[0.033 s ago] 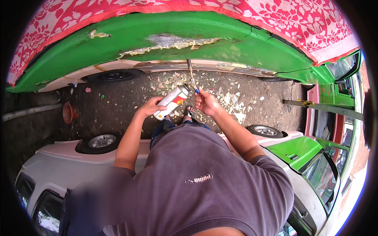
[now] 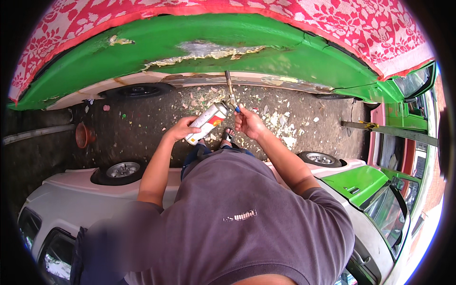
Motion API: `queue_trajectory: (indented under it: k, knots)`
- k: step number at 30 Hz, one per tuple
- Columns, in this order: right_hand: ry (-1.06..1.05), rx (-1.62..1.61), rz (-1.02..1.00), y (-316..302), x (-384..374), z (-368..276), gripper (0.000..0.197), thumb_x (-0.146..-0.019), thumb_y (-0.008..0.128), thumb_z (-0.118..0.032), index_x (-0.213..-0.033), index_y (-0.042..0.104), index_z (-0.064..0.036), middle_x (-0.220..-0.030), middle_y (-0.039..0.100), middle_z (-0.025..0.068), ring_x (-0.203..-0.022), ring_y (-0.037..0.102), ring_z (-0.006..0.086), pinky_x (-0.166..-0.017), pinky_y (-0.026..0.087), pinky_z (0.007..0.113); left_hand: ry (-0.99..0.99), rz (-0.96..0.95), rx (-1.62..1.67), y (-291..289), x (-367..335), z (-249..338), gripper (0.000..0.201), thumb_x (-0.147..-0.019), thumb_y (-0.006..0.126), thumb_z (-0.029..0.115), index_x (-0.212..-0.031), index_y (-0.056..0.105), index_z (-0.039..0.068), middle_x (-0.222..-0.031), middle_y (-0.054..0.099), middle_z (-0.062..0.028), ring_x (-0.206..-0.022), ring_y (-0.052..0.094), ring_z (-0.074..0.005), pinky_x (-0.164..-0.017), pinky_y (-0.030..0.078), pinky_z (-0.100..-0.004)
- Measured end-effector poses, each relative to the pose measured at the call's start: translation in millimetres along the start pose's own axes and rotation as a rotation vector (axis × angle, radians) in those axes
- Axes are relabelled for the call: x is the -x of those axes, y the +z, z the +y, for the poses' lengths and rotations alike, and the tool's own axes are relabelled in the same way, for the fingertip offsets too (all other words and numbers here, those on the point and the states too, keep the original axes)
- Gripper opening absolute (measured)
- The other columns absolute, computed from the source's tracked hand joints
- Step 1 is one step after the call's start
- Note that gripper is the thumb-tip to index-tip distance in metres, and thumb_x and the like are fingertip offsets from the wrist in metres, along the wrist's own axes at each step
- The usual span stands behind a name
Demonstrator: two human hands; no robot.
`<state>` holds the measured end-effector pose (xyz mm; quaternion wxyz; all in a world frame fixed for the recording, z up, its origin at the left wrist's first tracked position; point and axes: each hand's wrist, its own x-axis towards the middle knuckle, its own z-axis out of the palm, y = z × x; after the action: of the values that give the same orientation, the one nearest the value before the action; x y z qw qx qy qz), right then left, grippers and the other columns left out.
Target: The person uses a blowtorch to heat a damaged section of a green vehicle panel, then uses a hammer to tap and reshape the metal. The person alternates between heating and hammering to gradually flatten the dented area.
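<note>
My left hand is wrapped round the lower part of a white gas canister with a red and yellow patch, held tilted with its top up and to the right. A metal blowtorch head sits at the canister's top, its tube pointing away toward the green car body. With closed fingers, my right hand pinches the blue knob on the torch head. No flame is visible. Beyond the tube, the green car panel has a long patch of bare, peeling paint.
Paint flakes litter the dark ground around my feet. A red patterned cloth covers the green car's upper part. Behind me stands a pale vehicle. At left is a terracotta pot; at right, a metal beam.
</note>
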<state>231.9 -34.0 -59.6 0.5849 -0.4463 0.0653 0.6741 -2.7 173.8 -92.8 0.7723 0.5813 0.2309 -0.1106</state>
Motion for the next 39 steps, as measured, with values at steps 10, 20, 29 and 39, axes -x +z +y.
queue_trajectory:
  k: [10,20,29,39]
  knots:
    - [-0.052,0.265,-0.078,31.8,-32.5,-17.4,0.040,-0.102,0.045,-0.044,-0.089,0.053,-0.0064,-0.065,0.049,0.0022,-0.059,0.047,0.0165,-0.059,0.041,0.032,0.019,0.132,0.053,-20.6,20.2,-9.1,0.063,-0.074,0.077,0.016,-0.130,0.055,-0.005,-0.116,0.065,-0.0107,-0.104,0.061,-0.0175,-0.092,0.049,-0.0317]
    - [0.063,0.612,-0.164,90.1,-86.0,-19.3,0.048,-0.103,0.042,-0.048,-0.101,0.059,-0.0029,-0.068,0.055,0.0031,-0.063,0.055,0.0159,-0.060,0.048,0.031,0.036,0.318,0.078,-69.3,64.8,-41.8,0.060,-0.076,0.079,0.016,-0.128,0.058,-0.004,-0.115,0.066,-0.0120,-0.102,0.063,-0.0180,-0.091,0.049,-0.0321]
    - [0.060,0.884,-0.413,107.9,-134.9,-31.9,0.043,-0.102,0.047,-0.043,-0.094,0.059,-0.0033,-0.065,0.056,0.0050,-0.058,0.056,0.0159,-0.056,0.048,0.031,0.129,0.630,0.262,-14.1,84.1,-67.1,0.061,-0.076,0.078,0.013,-0.130,0.056,-0.004,-0.118,0.065,-0.0093,-0.107,0.060,-0.0170,-0.096,0.046,-0.0311]
    - [0.443,0.813,-0.614,81.9,-150.2,-30.0,0.045,-0.100,0.049,-0.046,-0.096,0.058,-0.0024,-0.064,0.054,0.0029,-0.059,0.056,0.0174,-0.058,0.046,0.031,0.157,1.030,0.360,118.6,67.8,-83.7,0.064,-0.076,0.081,0.020,-0.131,0.057,-0.002,-0.119,0.066,-0.0089,-0.106,0.059,-0.0157,-0.097,0.044,-0.0300]
